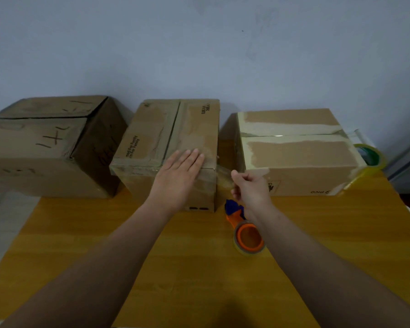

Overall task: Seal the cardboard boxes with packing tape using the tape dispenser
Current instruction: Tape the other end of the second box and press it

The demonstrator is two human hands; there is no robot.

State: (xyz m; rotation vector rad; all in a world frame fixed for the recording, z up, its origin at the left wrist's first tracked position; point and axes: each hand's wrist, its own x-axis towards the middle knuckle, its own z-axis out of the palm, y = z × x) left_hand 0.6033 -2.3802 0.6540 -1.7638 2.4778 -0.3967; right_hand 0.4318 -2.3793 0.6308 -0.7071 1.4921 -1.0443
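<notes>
Matt cardboard boxes [173, 138], wood-grain table [199, 268]

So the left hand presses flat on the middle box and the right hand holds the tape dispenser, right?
No: in the head view the right hand pinches a clear tape strip; the tape dispenser lies on the table. The left hand does press flat on the middle box.

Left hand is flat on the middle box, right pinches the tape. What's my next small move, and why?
Probably fold the tape strip down onto the right side of the middle box. The right hand pinches it loose in air beyond the corner, while the left hand presses the box top.
</notes>
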